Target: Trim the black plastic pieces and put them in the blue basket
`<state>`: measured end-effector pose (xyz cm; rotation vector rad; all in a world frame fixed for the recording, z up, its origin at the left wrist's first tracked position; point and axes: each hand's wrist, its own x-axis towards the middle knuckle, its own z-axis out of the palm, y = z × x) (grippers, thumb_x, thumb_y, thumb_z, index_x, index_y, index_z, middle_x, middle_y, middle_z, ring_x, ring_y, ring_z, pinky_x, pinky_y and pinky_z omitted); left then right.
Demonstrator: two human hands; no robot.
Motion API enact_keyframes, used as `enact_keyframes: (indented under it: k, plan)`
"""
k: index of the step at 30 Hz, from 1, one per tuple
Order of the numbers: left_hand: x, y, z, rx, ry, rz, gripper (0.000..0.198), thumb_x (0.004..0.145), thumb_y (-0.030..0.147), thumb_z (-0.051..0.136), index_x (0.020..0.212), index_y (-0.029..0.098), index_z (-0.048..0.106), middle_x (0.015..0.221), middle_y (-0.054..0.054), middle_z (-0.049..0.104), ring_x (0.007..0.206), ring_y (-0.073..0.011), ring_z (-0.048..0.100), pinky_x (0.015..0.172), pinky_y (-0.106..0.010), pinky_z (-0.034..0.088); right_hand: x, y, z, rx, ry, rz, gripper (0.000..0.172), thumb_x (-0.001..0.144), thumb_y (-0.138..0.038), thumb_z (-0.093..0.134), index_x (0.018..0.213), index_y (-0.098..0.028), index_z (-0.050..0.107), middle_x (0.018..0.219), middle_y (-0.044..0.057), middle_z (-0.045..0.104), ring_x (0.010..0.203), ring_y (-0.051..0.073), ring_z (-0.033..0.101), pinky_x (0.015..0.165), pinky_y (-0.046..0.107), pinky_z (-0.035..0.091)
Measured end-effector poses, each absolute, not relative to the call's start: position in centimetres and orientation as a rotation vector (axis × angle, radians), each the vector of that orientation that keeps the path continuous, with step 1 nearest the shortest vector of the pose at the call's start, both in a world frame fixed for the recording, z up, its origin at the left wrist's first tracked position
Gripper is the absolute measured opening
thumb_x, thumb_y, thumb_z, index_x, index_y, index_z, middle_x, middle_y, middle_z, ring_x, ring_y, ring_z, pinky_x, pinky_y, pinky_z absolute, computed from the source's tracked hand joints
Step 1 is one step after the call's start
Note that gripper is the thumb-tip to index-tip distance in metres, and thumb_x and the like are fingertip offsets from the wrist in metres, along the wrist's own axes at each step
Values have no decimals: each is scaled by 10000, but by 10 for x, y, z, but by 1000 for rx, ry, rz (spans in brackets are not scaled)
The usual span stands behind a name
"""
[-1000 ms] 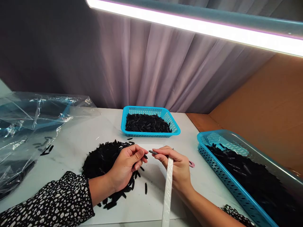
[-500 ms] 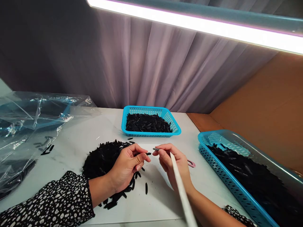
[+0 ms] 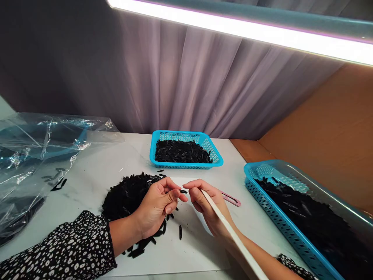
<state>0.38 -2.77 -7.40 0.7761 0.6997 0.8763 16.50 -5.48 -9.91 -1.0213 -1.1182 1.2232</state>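
Note:
Between its thumb and fingertips, my left hand (image 3: 161, 198) pinches a small, slim black piece (image 3: 183, 191). Facing it a short way to the right, my right hand (image 3: 206, 200) is closed around a long white stick (image 3: 229, 229), which slants down toward the bottom edge. The stick's upper end is hidden in the fingers. A heap of similar black pieces (image 3: 126, 196) lies behind and beside my left hand. One loose black piece (image 3: 180, 232) rests on the white sheet (image 3: 201, 254) below the hands.
At the back stands a blue basket (image 3: 217, 157) of black pieces. A larger blue basket (image 3: 279, 221), also holding black pieces, fills the right side. Clear plastic bags (image 3: 58, 136) cover the left. A pink slotted object (image 3: 232, 199) lies beyond my right hand. A light tube (image 3: 233, 29) crosses overhead.
The small dark piece seen at my right fingertips no longer shows there. My right hand has shifted slightly left, and the stick's lower end has swung right. My left hand is nearly still.

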Motion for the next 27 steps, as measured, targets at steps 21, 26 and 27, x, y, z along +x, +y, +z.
enact_keyframes:
  k: [21, 26, 27]
  plan:
    - [7, -29, -71, 846, 754, 778, 364, 774, 289, 753, 1095, 165, 634, 1000, -95, 676, 588, -68, 468, 523, -241, 244, 162, -56, -82, -1134, -860, 1238, 392, 713, -527, 789, 767, -139, 771, 490, -77, 308, 505, 90, 176, 480, 267, 156]
    - [5, -28, -76, 880, 744, 729, 412, 780, 374, 774, 1095, 168, 606, 791, -36, 650, 544, -68, 449, 489, -232, 203, 162, -56, -82, -1142, -814, 1282, 418, 708, -541, 782, 782, -132, 737, 515, -89, 262, 511, 88, 136, 481, 273, 100]
    - [4, -28, -76, 884, 749, 711, 399, 790, 375, 767, 1095, 175, 605, 799, -36, 654, 543, -67, 446, 481, -230, 185, 162, -56, -82, -1143, -814, 1281, 414, 707, -537, 783, 788, -133, 739, 517, -90, 258, 512, 89, 134, 482, 274, 100]
